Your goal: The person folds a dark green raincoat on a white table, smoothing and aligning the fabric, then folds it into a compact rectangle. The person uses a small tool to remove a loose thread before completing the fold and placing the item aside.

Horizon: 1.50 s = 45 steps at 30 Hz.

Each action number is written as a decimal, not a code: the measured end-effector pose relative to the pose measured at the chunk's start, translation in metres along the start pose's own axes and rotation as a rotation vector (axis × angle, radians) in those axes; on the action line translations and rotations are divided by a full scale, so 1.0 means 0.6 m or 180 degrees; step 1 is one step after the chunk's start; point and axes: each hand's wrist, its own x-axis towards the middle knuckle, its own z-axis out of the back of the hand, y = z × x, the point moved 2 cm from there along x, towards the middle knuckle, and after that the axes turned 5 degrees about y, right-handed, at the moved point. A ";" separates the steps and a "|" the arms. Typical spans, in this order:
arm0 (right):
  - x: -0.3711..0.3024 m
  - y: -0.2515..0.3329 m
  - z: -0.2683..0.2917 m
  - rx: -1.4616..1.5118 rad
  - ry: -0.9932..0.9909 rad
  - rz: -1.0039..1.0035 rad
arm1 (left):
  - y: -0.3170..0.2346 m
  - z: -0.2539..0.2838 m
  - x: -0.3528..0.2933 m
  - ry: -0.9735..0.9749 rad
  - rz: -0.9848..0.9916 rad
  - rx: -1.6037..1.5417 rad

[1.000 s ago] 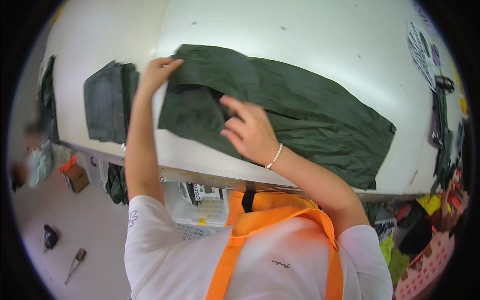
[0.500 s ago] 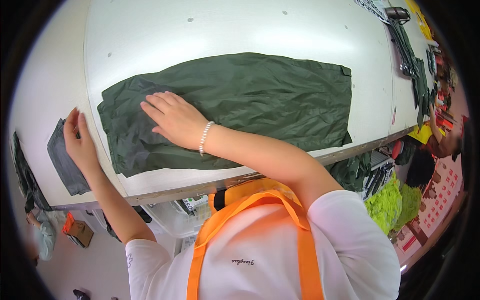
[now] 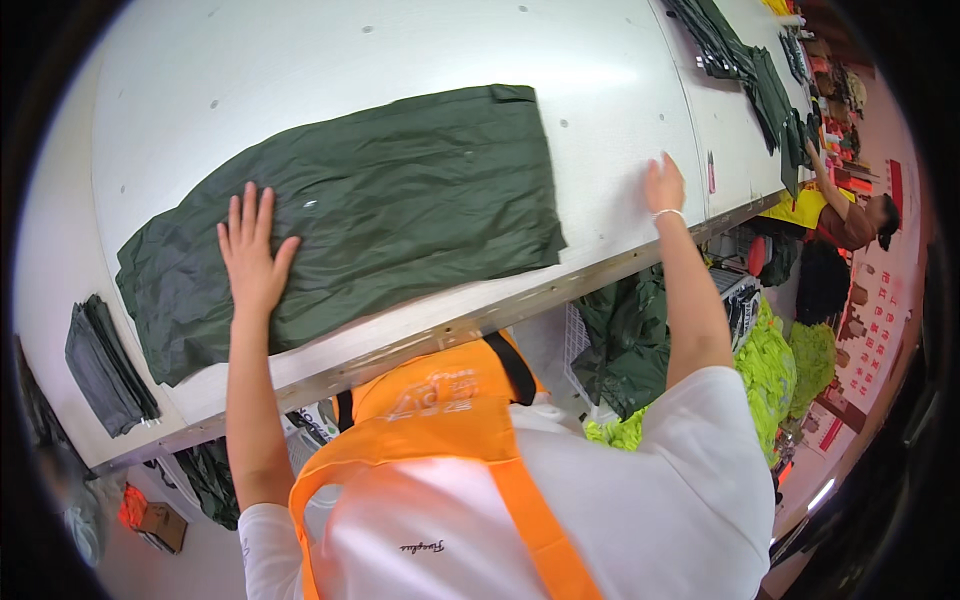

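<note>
A dark green garment (image 3: pixel 400 190) of thin, slightly shiny cloth lies spread flat on the white table, with creases across it. Its exact kind I cannot tell. My left hand (image 3: pixel 253 255) rests palm down on its left part, fingers spread. To the right of the cloth, my right hand (image 3: pixel 665 187) is over the table near its front edge. Its fingers are loosely bent, the thumb apart from them, and nothing shows in it.
A folded stack of dark garments (image 3: pixel 107 365) lies at the table's left end. Further dark green pieces (image 3: pixel 765 95) lie at the far right, where a co-worker (image 3: pixel 845 215) handles cloth. A slim red pen-like item (image 3: pixel 711 172) lies on the table (image 3: pixel 620 80). Green cloth (image 3: pixel 625 345) hangs below the edge.
My right hand has left the cloth and moved far right. My left hand has come from beside the left stack onto the garment. The view has swung right.
</note>
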 end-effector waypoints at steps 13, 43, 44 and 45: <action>0.275 -0.429 -0.090 -0.0597 0.0170 -0.0227 | -0.131 -0.050 -0.022 0.0081 0.0315 0.0461; -0.192 0.329 -0.034 0.3511 0.2116 0.1209 | -0.318 -0.031 0.072 -0.0855 -0.0292 -0.0750; -0.190 0.329 -0.037 0.3488 0.2152 0.1187 | -0.313 -0.030 0.072 -0.0825 -0.0235 -0.0799; -0.188 0.330 -0.037 0.3528 0.2222 0.1149 | -0.310 -0.028 0.070 -0.0813 -0.0239 -0.0813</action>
